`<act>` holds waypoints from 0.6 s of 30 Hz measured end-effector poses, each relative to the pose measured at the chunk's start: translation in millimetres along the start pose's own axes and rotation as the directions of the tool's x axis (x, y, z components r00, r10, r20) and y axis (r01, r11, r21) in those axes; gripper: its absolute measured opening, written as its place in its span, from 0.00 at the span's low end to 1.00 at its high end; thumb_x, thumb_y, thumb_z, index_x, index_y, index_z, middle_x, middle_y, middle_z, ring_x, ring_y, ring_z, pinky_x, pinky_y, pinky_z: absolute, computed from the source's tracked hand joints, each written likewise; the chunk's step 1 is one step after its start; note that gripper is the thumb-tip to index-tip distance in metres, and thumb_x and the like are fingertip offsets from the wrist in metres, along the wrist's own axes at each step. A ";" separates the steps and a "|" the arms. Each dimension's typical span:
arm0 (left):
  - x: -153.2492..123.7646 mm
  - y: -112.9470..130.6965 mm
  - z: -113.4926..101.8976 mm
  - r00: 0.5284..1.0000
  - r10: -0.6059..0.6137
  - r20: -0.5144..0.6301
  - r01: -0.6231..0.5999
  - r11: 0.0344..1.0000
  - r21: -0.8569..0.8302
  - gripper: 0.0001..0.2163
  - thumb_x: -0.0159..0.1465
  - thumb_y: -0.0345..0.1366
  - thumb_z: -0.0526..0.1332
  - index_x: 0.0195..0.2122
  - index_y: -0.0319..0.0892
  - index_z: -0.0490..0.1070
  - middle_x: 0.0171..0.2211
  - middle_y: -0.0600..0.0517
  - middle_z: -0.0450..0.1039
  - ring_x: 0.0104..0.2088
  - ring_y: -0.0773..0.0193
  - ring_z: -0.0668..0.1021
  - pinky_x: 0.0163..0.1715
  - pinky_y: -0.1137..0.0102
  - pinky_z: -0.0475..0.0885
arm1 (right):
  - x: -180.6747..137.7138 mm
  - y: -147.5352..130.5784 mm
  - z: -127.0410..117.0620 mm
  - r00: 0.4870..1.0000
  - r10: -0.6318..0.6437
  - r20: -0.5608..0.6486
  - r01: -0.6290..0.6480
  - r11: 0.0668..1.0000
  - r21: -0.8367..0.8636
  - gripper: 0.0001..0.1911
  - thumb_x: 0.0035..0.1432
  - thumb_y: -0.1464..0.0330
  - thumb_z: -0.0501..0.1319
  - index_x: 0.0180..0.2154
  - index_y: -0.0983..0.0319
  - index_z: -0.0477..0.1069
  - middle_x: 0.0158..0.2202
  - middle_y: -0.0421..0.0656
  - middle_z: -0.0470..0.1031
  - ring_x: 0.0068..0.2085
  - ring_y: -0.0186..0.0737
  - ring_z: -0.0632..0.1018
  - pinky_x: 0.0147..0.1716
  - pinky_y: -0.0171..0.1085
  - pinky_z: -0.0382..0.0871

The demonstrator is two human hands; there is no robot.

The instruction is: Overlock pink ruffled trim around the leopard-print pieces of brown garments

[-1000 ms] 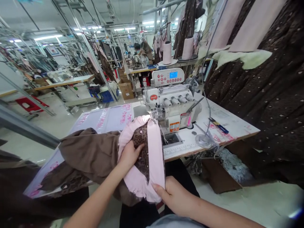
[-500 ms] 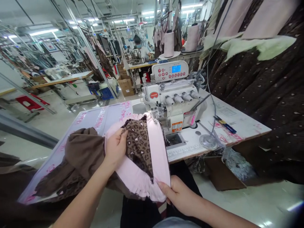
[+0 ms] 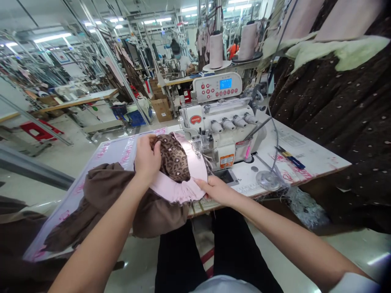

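Observation:
A brown garment (image 3: 110,187) with a leopard-print part (image 3: 173,158) and a pink fabric band (image 3: 197,165) lies across the left of the sewing table and up to the overlock sewing machine (image 3: 220,122). My left hand (image 3: 146,160) is closed on the leopard-print cloth at its upper left edge. With thumb and fingers, my right hand (image 3: 216,189) pinches the pink band at its lower right corner. The band's far end reaches the lit presser-foot area of the machine; its exact place under the foot is hidden.
Thread snips (image 3: 290,158) lie on the tabletop (image 3: 320,156) right of the machine. Pink thread cones (image 3: 216,51) stand behind it. Dark dotted cloth (image 3: 324,114) hangs at the right. A metal bar (image 3: 33,162) runs along the left. Other people sit at stations farther back.
My right hand has moved up and forward with the pink band, toward the machine. My left hand has also shifted forward. The leopard-print opening is now shorter and more bunched.

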State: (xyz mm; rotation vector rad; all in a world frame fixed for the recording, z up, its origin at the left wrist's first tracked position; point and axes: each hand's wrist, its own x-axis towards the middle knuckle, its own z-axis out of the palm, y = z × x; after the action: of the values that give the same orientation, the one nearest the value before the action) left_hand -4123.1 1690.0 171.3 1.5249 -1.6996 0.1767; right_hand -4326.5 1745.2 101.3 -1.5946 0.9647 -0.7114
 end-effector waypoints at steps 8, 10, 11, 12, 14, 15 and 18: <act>-104.3 40.1 -19.6 0.819 0.176 0.546 -0.135 0.984 -0.116 0.13 0.64 0.37 0.46 0.40 0.38 0.68 0.38 0.45 0.69 0.39 0.58 0.69 0.41 0.65 0.63 | 9.0 -3.2 -11.5 0.998 0.002 0.065 -0.010 0.992 0.124 0.23 0.55 0.53 0.53 0.22 0.67 0.63 0.16 0.37 0.61 0.18 0.27 0.62 0.17 0.28 0.54; -100.3 35.6 -12.4 0.782 0.104 0.615 0.085 0.959 -0.270 0.14 0.63 0.39 0.48 0.40 0.38 0.68 0.39 0.46 0.70 0.39 0.59 0.70 0.41 0.67 0.64 | 10.3 -1.9 -14.2 0.996 0.008 0.085 -0.020 0.990 0.140 0.23 0.54 0.53 0.54 0.22 0.67 0.64 0.15 0.37 0.61 0.17 0.27 0.62 0.16 0.28 0.53; -95.1 33.2 -9.2 0.744 0.087 0.662 0.212 0.909 -0.358 0.13 0.63 0.41 0.49 0.39 0.38 0.67 0.37 0.48 0.70 0.37 0.61 0.71 0.38 0.69 0.65 | 11.8 -1.9 -16.0 0.995 0.019 0.096 -0.033 0.989 0.145 0.23 0.53 0.52 0.55 0.22 0.67 0.63 0.15 0.36 0.61 0.17 0.26 0.61 0.16 0.28 0.53; -89.7 31.7 -7.3 0.705 0.083 0.704 0.325 0.845 -0.425 0.13 0.62 0.42 0.50 0.38 0.38 0.67 0.34 0.50 0.70 0.33 0.64 0.71 0.34 0.71 0.66 | 13.6 -2.3 -17.8 0.994 0.036 0.107 -0.052 0.987 0.151 0.23 0.52 0.52 0.56 0.21 0.67 0.63 0.14 0.36 0.60 0.16 0.26 0.60 0.15 0.28 0.52; -83.9 33.3 -10.3 0.645 0.102 0.757 0.438 0.763 -0.476 0.14 0.60 0.44 0.52 0.34 0.37 0.66 0.26 0.54 0.67 0.25 0.69 0.68 0.25 0.76 0.63 | 16.6 -4.1 -20.1 0.990 0.068 0.125 -0.091 0.978 0.189 0.23 0.50 0.52 0.58 0.20 0.66 0.61 0.13 0.35 0.59 0.15 0.25 0.59 0.14 0.27 0.49; -85.7 36.4 -15.8 0.615 0.117 0.780 0.443 0.766 -0.465 0.14 0.60 0.45 0.53 0.31 0.37 0.66 0.22 0.55 0.64 0.22 0.70 0.66 0.22 0.77 0.61 | 16.1 -5.0 -19.5 0.988 0.077 0.130 -0.104 0.970 0.220 0.23 0.50 0.52 0.58 0.20 0.65 0.60 0.12 0.35 0.58 0.14 0.24 0.58 0.13 0.27 0.48; -113.6 49.8 -44.8 0.431 0.164 0.888 0.401 0.846 -0.351 0.16 0.60 0.46 0.52 0.25 0.38 0.64 0.18 0.57 0.58 0.18 0.72 0.60 0.17 0.77 0.54 | -2.5 -4.6 -4.5 0.989 0.079 0.128 -0.116 0.940 0.321 0.23 0.51 0.53 0.57 0.19 0.64 0.59 0.12 0.34 0.57 0.13 0.23 0.56 0.13 0.27 0.47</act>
State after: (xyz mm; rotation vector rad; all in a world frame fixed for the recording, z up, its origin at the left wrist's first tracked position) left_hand -4154.4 1815.9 147.5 1.3370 -2.1204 -1.3721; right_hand -4330.5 1745.6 106.9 -1.2710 0.7898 -0.6664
